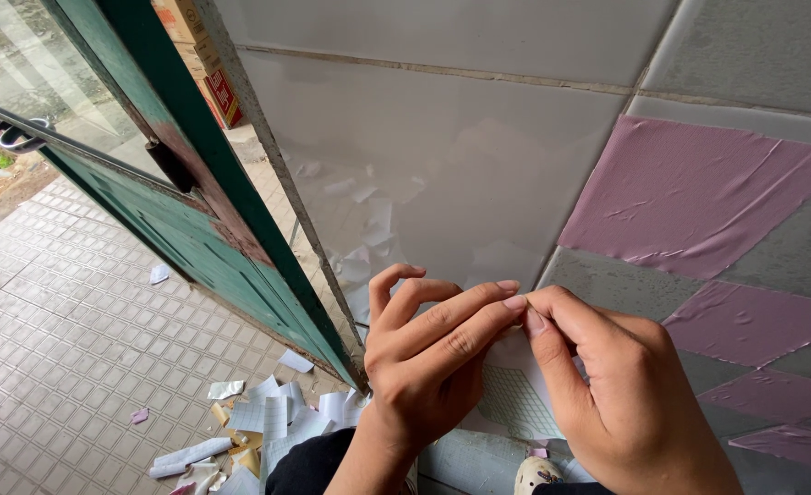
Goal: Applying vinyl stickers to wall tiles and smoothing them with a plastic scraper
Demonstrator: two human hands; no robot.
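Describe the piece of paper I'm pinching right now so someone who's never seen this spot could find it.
Start at the green door and go right along the white wall to the two hands. The left hand and right hand pinch a white sheet at its top edge. Unlike the scraps on the floor, it shows a fine grid and is held up.

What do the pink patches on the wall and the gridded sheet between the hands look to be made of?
Pink patches: probably thin adhesive film or vinyl, matt, judging by the wrinkles and bubbles. Gridded sheet, pinched by the left hand and right hand: likely paper backing liner, white with printed grid lines.
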